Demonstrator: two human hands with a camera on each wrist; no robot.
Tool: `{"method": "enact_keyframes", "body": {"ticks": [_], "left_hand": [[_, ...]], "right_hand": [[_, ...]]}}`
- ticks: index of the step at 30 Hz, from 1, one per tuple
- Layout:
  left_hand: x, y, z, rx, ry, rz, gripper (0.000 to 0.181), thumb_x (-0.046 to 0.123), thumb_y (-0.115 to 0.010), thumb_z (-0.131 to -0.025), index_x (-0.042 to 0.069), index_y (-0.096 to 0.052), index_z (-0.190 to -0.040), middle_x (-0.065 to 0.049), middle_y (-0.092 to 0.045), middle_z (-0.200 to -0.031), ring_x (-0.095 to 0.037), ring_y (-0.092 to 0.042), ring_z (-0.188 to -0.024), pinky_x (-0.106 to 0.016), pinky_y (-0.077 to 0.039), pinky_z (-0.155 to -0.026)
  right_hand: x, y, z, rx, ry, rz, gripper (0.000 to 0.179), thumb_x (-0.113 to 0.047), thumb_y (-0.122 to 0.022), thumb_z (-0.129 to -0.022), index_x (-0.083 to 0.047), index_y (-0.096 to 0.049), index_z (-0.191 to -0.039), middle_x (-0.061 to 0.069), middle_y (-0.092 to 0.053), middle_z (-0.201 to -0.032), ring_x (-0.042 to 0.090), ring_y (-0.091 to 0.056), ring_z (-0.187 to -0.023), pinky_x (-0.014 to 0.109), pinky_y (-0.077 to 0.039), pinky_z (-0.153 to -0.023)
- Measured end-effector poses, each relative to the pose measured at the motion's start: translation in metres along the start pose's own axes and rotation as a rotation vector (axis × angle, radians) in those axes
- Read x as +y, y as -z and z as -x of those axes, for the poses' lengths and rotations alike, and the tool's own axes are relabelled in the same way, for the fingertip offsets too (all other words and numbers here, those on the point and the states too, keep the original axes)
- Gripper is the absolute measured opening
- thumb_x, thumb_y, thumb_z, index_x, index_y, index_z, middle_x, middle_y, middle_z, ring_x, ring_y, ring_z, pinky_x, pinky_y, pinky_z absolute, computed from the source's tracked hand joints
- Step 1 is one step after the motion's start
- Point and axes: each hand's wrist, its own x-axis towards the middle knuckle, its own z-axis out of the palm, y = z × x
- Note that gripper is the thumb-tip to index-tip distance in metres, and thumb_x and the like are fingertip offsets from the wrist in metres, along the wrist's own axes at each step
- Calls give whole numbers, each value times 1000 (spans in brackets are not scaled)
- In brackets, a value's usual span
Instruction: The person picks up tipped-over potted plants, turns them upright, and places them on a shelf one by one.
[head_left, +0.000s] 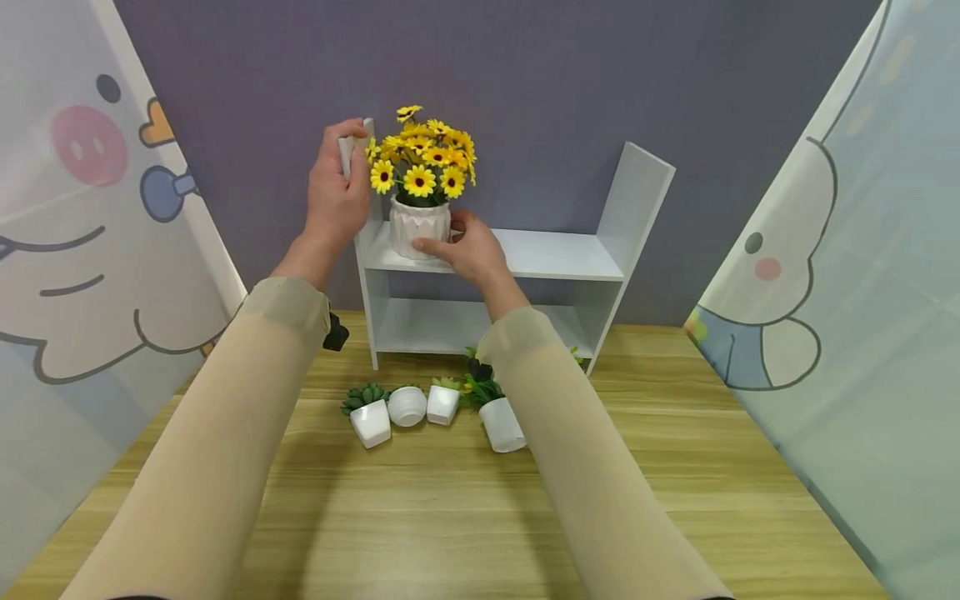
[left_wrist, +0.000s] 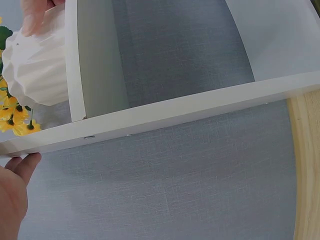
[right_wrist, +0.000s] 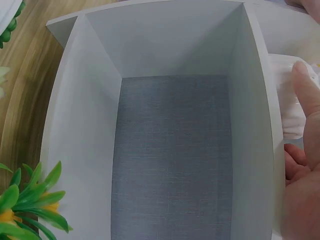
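- Your white, matte pot with faceted, ribbed sides (head_left: 418, 227) stands upright, pinched by your right hand (head_left: 476, 250), thumb on its near side.
- It sits at the left end of the upper board, close to the left side panel; you cannot see whether its base bears fully.
- Your yellow, dark-centred, daisy-like flowers (head_left: 427, 158) rise from it in a dense bunch.
- Your white, open-backed, two-tier shelf (head_left: 558, 252) stands upright on the far side, its left panel gripped near the top by your left hand (head_left: 337, 196).
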Motion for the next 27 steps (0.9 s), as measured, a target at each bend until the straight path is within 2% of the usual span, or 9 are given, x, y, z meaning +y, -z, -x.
{"method": "enact_keyframes", "body": {"ticks": [5,10,12,18,27], "left_hand": [[-1,0,1,1,-9,6,36,29,-39,-118,15,-51,-149,8,-47,-171,-9,-40,-71,-27,-38,-70],[0,0,2,-9,0,-3,37,31,-39,-118,16,-50,-150,10,-45,-172,-9,-43,-77,-28,-39,-72],[0,1,2,-10,4,-8,37,32,-38,-118,17,-49,-151,11,-44,-173,-8,-44,-80,-28,-39,-73],[-1,1,2,-5,13,-2,37,31,-38,-118,18,-49,-150,12,-44,-173,-10,-45,-83,-28,-40,-73],[-3,-1,0,-17,3,5,40,35,-37,-118,17,-48,-151,13,-43,-172,-12,-40,-71,-30,-39,-69]], "right_hand": [[4,4,2,31,7,-101,99,-58,-86,-91,-18,-40,-168,0,-49,-169,21,-49,-153,41,-48,-121],[11,13,11,87,96,-271,87,-48,-85,-95,-14,-47,-164,5,-54,-164,24,-53,-148,42,-50,-119],[14,18,18,89,121,-306,85,-46,-85,-95,-13,-48,-164,7,-55,-163,24,-55,-145,43,-52,-117],[31,39,54,31,155,-293,74,-41,-84,-98,-16,-53,-160,10,-59,-159,24,-59,-138,48,-53,-114],[84,75,115,-56,101,-178,65,-39,-81,-101,-18,-56,-157,10,-61,-157,27,-62,-139,54,-51,-117]]}}
